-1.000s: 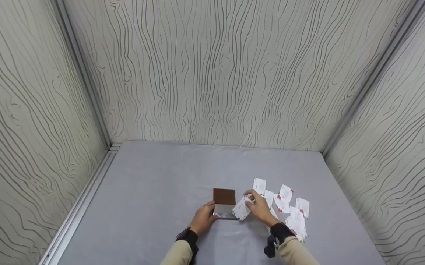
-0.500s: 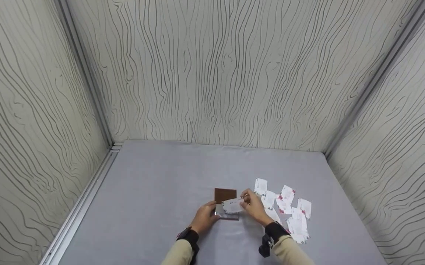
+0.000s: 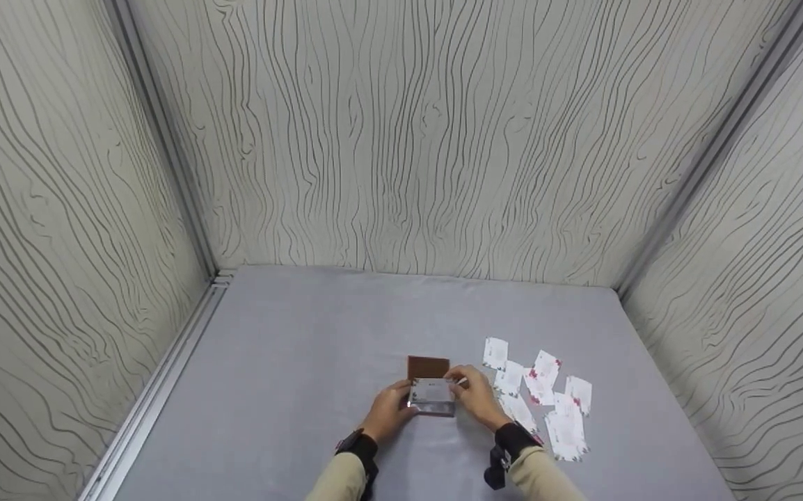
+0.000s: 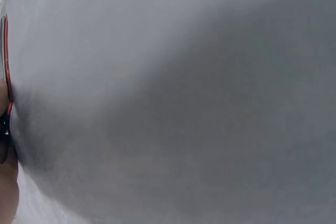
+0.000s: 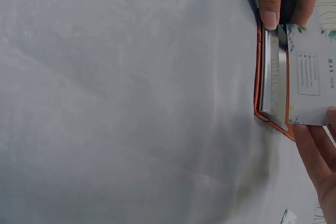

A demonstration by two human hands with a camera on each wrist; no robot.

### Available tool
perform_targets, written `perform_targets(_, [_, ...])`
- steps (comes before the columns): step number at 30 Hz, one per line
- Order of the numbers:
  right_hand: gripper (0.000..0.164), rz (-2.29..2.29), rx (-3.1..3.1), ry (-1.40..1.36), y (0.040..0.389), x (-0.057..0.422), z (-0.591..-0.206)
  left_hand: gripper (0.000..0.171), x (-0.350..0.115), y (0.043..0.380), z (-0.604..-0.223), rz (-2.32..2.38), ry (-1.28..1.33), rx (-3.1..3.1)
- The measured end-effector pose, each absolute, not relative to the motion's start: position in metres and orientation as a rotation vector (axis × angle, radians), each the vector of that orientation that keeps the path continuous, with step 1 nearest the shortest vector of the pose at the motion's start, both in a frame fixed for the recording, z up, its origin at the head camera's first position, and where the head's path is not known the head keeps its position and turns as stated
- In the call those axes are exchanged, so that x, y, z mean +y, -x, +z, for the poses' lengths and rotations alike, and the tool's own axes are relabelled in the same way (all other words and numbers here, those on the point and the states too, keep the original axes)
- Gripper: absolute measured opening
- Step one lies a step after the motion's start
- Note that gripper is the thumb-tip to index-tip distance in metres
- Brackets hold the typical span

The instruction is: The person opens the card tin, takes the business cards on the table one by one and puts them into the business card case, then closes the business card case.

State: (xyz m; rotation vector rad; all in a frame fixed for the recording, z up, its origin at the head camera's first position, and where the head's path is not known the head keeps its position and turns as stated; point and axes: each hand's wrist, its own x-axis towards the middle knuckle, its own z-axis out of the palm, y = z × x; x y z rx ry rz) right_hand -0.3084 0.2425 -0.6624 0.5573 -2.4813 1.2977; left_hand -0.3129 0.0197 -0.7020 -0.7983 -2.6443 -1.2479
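Note:
A business card case with a brown cover and a shiny metal inside lies unfolded near the table's front. My left hand grips its left side, the thumb pressing the metal rim in the right wrist view. Over the metal part is a white business card with a leafy print at its corners. My right hand pinches this card at its right end. In the left wrist view only the case's edge and parts of the left hand show.
Several white cards with red or green floral corners lie to the right of the hands, among them a single card at the back and an overlapping group nearer the front. Patterned panels enclose the grey table.
My right hand has carried the card leftward from beside the case to over its metal part. The card has turned from slanted to nearly level with the case. My left hand has kept its hold.

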Motion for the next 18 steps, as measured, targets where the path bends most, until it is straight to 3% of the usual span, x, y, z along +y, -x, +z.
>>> perform_targets(18, [0.023, 1.203, -2.508, -0.529, 0.314, 0.238, -0.675, 0.039, 0.018, 0.314, -0.705, -1.188, 0.839, -2.622])
